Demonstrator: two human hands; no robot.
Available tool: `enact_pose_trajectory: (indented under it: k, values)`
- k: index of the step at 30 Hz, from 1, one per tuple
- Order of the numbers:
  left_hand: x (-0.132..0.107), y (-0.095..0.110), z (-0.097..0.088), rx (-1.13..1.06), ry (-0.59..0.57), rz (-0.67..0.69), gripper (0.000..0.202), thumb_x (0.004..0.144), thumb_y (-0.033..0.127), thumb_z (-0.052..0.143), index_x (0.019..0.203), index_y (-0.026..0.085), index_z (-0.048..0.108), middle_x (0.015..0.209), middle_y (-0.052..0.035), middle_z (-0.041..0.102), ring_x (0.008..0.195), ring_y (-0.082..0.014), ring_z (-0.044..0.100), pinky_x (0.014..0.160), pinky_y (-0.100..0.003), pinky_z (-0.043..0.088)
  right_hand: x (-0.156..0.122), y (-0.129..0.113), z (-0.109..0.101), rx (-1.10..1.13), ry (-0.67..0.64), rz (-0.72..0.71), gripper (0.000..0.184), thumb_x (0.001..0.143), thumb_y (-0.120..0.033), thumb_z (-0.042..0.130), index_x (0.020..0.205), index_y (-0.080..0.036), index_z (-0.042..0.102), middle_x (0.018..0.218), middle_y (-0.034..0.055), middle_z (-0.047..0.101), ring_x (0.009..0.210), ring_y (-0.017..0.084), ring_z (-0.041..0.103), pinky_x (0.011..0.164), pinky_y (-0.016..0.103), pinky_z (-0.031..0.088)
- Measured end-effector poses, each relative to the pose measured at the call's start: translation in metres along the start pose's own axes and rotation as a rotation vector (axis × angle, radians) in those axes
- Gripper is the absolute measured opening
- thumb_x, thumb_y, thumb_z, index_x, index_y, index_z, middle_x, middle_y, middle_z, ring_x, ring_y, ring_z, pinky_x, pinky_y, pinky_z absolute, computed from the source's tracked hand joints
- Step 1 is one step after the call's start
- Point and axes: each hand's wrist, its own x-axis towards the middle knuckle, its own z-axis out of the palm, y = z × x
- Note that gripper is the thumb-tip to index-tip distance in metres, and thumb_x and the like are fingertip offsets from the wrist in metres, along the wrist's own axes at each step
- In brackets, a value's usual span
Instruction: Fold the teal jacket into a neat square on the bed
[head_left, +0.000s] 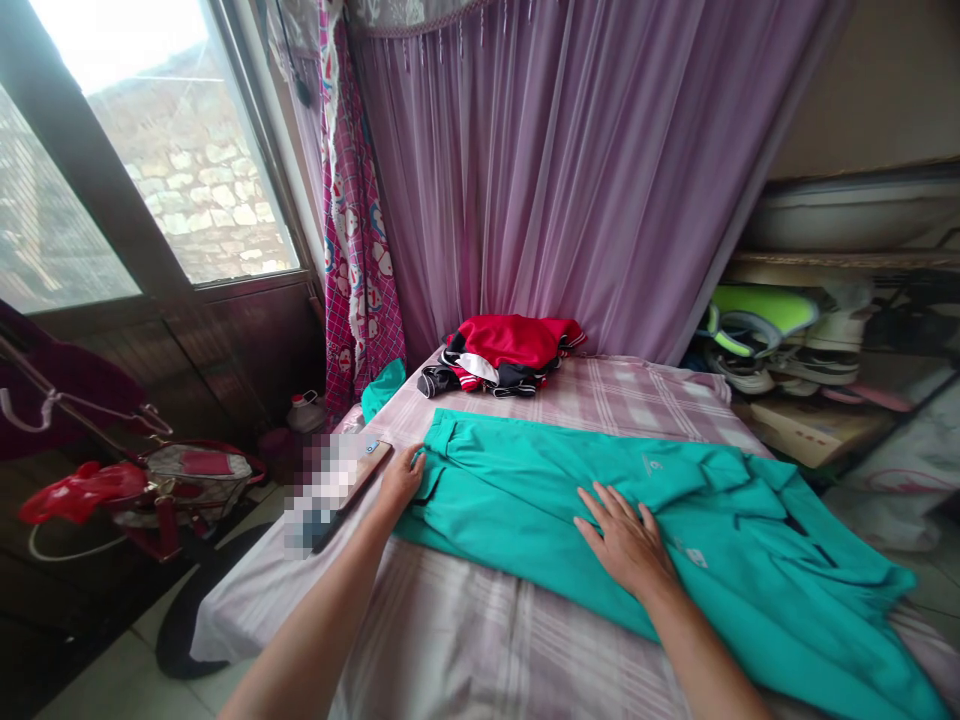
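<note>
A teal garment with small white logos lies stretched out across the bed; its folds leave its exact kind unclear. At its left end, my left hand has its fingers bent over the edge of the cloth, closed on it. My right hand rests flat on the middle of the garment, palm down and fingers spread. Toward the right, the cloth is rumpled, with dark-trimmed openings.
A pile of red and black clothes sits at the bed's far side, before a purple curtain. A phone lies on the plaid sheet at left. Shoes fill a shelf at right. A handbag hangs at left.
</note>
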Motion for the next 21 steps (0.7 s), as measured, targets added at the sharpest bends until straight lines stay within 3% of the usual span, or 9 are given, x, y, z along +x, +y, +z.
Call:
enact_pose_trajectory:
  k: [3,6,8,11,15,21]
  values:
    - [-0.008,-0.016,-0.019,0.052,0.064,-0.037,0.043,0.096,0.032,0.04,0.133,0.023,0.059,0.141,-0.0067,0.059,0.129,-0.0236,0.054,0.11,-0.035,0.041,0.0,0.001,0.003,-0.01,0.001,0.001,0.052,0.098,-0.045,0.037,0.146,-0.03,0.05,0.155,0.0064,0.043,0.143,0.027,0.037,0.115,0.057,0.025]
    - [-0.013,-0.037,-0.039,0.195,0.106,-0.145,0.049,0.092,0.036,0.047,0.136,0.018,0.054,0.149,-0.0152,0.049,0.136,-0.0324,0.045,0.112,-0.046,0.035,0.0,0.002,0.007,-0.017,0.029,-0.002,0.052,0.097,-0.045,0.036,0.145,-0.031,0.051,0.155,0.0059,0.043,0.142,0.026,0.038,0.115,0.056,0.025]
    - [-0.014,-0.05,-0.05,0.322,0.059,-0.258,0.06,0.089,0.046,0.05,0.139,0.014,0.05,0.147,-0.0209,0.049,0.135,-0.0367,0.045,0.108,-0.05,0.037,0.001,0.003,0.01,-0.018,0.04,-0.003,0.051,0.097,-0.045,0.036,0.144,-0.032,0.051,0.155,0.0055,0.043,0.142,0.026,0.038,0.115,0.056,0.025]
    - [-0.014,-0.062,-0.059,0.404,-0.055,-0.358,0.071,0.086,0.063,0.047,0.137,0.014,0.05,0.139,-0.0209,0.056,0.127,-0.0363,0.053,0.1,-0.046,0.043,0.002,0.003,0.011,-0.007,0.022,0.002,0.052,0.096,-0.046,0.037,0.144,-0.032,0.051,0.155,0.0051,0.043,0.142,0.026,0.038,0.115,0.056,0.025]
    - [-0.01,-0.061,-0.062,0.426,-0.096,-0.331,0.066,0.087,0.063,0.045,0.134,0.017,0.051,0.127,-0.0188,0.064,0.117,-0.0339,0.06,0.092,-0.04,0.046,0.002,0.002,0.009,-0.005,0.006,0.008,0.052,0.097,-0.047,0.037,0.145,-0.033,0.051,0.156,0.0047,0.042,0.143,0.026,0.037,0.115,0.056,0.024]
    - [0.018,-0.038,-0.051,0.414,-0.094,-0.296,0.059,0.086,0.057,0.05,0.131,0.018,0.052,0.124,-0.0192,0.064,0.116,-0.0344,0.061,0.091,-0.041,0.046,0.002,0.003,0.007,-0.007,0.01,0.001,0.052,0.096,-0.048,0.038,0.144,-0.033,0.052,0.155,0.0047,0.043,0.142,0.026,0.038,0.115,0.056,0.024]
